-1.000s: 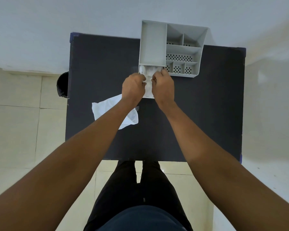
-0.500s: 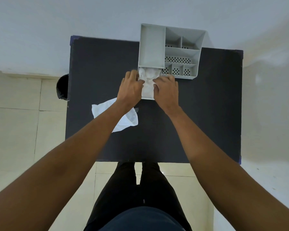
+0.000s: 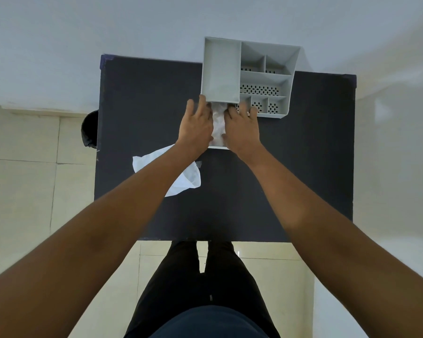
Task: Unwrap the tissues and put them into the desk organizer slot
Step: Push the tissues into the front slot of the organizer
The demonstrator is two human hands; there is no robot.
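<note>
A grey desk organizer (image 3: pixel 221 69) with several compartments stands at the far middle of the black table (image 3: pixel 291 167). White tissues (image 3: pixel 218 123) lie in its low front slot, partly under the tall left compartment. My left hand (image 3: pixel 196 128) lies flat on the slot's left side and my right hand (image 3: pixel 242 128) on its right, fingers spread, both pressing against the tissues between them. The empty white plastic wrapper (image 3: pixel 181 181) lies on the table under my left forearm.
A dark round object (image 3: pixel 89 130) sits on the floor beside the table's left edge. A pale wall rises behind the organizer. My legs stand at the table's near edge on a tiled floor.
Both hands went from clenched fists gripping the tissues to flat, spread fingers, sliding forward along the slot. The tissues sit deeper under the tall compartment.
</note>
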